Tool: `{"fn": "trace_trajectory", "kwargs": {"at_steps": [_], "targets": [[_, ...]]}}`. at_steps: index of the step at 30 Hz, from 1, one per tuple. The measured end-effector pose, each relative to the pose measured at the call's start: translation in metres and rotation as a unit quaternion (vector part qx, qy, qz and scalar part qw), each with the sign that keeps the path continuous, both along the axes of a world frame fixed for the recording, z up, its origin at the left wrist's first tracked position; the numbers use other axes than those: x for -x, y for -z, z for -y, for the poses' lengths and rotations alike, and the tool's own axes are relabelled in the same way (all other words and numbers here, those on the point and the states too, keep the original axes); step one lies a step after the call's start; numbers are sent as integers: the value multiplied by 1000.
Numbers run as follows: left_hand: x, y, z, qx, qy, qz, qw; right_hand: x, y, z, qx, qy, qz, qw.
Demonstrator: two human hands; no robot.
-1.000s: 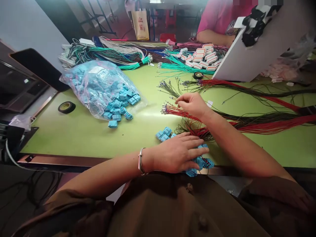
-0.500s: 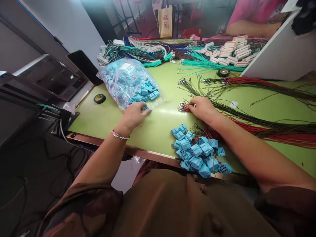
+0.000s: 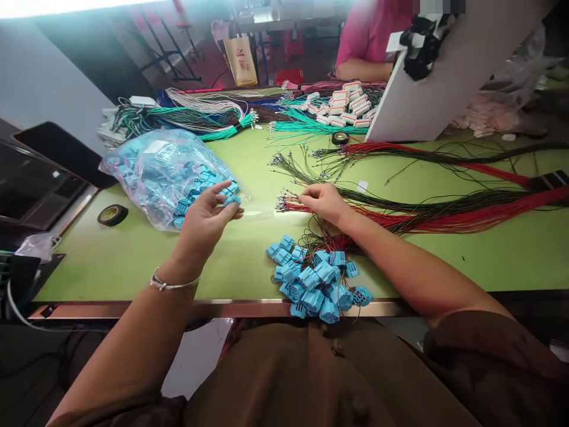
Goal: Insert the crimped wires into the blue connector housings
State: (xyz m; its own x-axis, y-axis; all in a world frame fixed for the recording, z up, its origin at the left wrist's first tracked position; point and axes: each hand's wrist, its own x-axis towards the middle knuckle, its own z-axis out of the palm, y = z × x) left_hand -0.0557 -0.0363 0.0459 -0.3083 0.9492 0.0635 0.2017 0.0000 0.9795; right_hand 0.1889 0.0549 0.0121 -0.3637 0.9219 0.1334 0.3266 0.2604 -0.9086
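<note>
Head view, one moment.

Left hand [image 3: 205, 218], centre-left of the frame: raised just off the green table [image 3: 133, 255], fingers pinched narrow on a blue connector housing [image 3: 232, 200] at the mouth of the clear plastic bag of blue connectors [image 3: 160, 172]. Silver bangle [image 3: 171, 284] on that wrist. The bag lies left of centre, bulging, with its open end toward the hand.

Right hand [image 3: 323, 203], centre of the frame: fingers drawn together on the terminal ends of the red wire bundle [image 3: 444, 220], low over the table. Cannot tell whether one wire or several are pinched. The red bundle runs from the hand out to the right edge of the frame, beside a dark wire bundle [image 3: 400, 206] that lies just above it.

Pile of blue connectors with wires fitted [image 3: 315, 281]: lower centre, at the near table edge, between the two forearms, thin red and dark leads trailing up toward the right hand.

Roll of black tape [image 3: 112, 214] at left, near the table edge, apart from the bag. A second tape roll [image 3: 340, 138] at upper centre. Teal wire bundles [image 3: 311, 123] and white connectors [image 3: 349, 107] in the upper centre. A white board [image 3: 427, 101] leans at upper right. A person in a pink shirt [image 3: 368, 35] sits behind the table at the top of the frame, forearm resting near the white connectors.
</note>
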Motion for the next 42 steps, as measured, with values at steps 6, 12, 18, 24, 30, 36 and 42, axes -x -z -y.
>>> {"fn": "trace_trajectory", "kwargs": {"at_steps": [6,12,18,24,30,36,42], "targets": [[-62,8,-45,74,105,319,939,-4,-1,7,5,19,-57,998],[-70,33,-48,119,147,371,909,-5,6,10,-67,24,-32,997],[-58,40,-46,136,201,373,895,-4,9,11,-123,-4,27,992],[-57,44,-47,135,214,379,890,-5,5,14,-161,8,79,984],[-58,44,-45,138,203,367,897,-6,1,17,-189,14,133,973],[-63,44,-42,123,198,337,912,-4,5,21,-221,-25,166,961],[-60,48,-45,133,206,348,905,-5,9,19,-163,-20,116,980]]}}
